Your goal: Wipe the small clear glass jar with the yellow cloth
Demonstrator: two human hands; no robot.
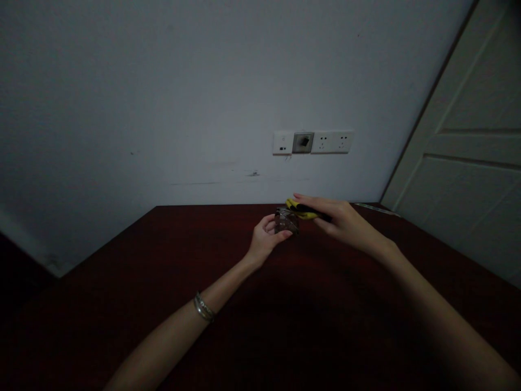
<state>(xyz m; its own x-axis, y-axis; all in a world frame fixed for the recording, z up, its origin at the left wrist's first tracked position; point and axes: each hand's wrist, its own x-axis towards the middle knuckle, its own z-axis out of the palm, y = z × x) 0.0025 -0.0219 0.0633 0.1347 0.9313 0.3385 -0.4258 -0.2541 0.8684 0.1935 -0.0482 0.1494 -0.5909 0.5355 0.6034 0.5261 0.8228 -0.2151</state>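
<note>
My left hand (pixel 264 236) is closed around a small see-through glass (pixel 286 221) with a patterned side, its thumb across the front and its fingers behind. A folded yellow and black cloth (pixel 303 210) is pinched in my right hand (pixel 340 220). The cloth touches or overlaps the top right rim of the glass; which of these I cannot tell. The inside of the glass is hard to make out in the dim light.
Both hands are over a dark red-brown table (pixel 183 260). Its far edge meets a pale wall (pixel 203 98) with a row of sockets (pixel 331 142). A panelled door (pixel 468 146) stands at the right. A metal bracelet (pixel 203 308) circles my left wrist.
</note>
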